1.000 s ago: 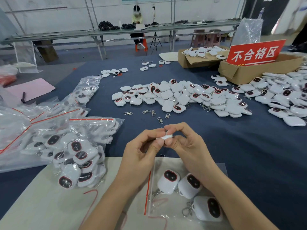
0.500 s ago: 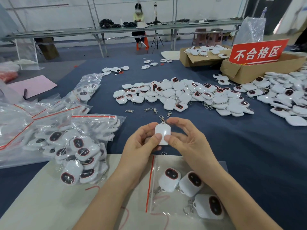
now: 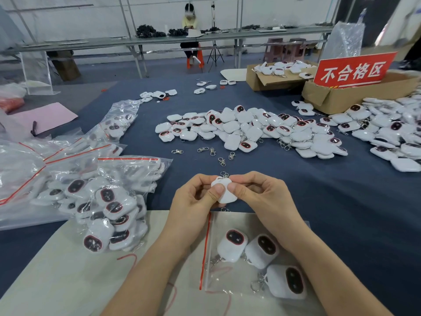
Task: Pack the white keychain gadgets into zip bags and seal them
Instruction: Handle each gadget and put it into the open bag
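Head, gadget (pinched) between left hand, right hand

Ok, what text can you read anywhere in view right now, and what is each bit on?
"不合格区": white characters on the red sign propped in the cardboard box, far right.
Dark panels of the bagged gadgets: any marks are too small to read.
White gadget pinched between left hand and right hand: plain side showing, no text.
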